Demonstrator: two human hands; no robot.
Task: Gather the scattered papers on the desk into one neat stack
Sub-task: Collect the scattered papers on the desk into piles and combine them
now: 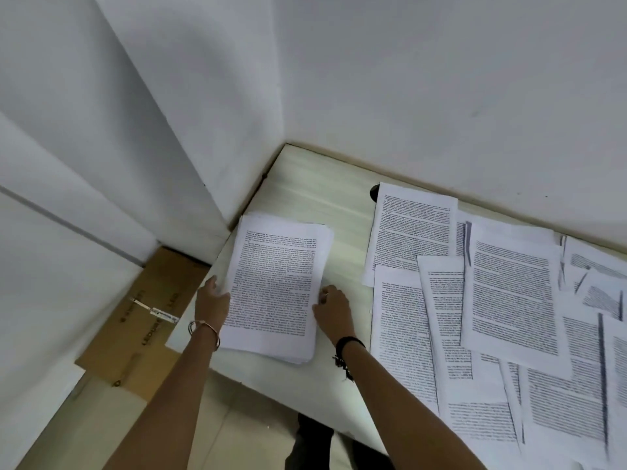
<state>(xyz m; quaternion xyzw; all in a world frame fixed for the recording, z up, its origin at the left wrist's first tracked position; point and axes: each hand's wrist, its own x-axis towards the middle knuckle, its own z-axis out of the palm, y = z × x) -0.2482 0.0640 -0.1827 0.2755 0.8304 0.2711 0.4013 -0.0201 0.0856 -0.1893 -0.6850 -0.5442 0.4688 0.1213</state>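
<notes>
A stack of printed papers [276, 283] lies on the pale desk [319, 188] near its left corner, its edges slightly uneven. My left hand [212, 300] grips the stack's left edge, fingers curled over it. My right hand [330, 308] holds the right edge low down, its fingertips at the sheets. To the right, several loose printed sheets [509, 293] lie scattered and overlapping, reaching the desk's front edge.
White walls meet at the corner behind the desk. A brown cardboard box [142, 320] stands on the floor to the left of the desk. A dark cable hole [374, 192] shows beside the far sheet. Tiled floor lies below.
</notes>
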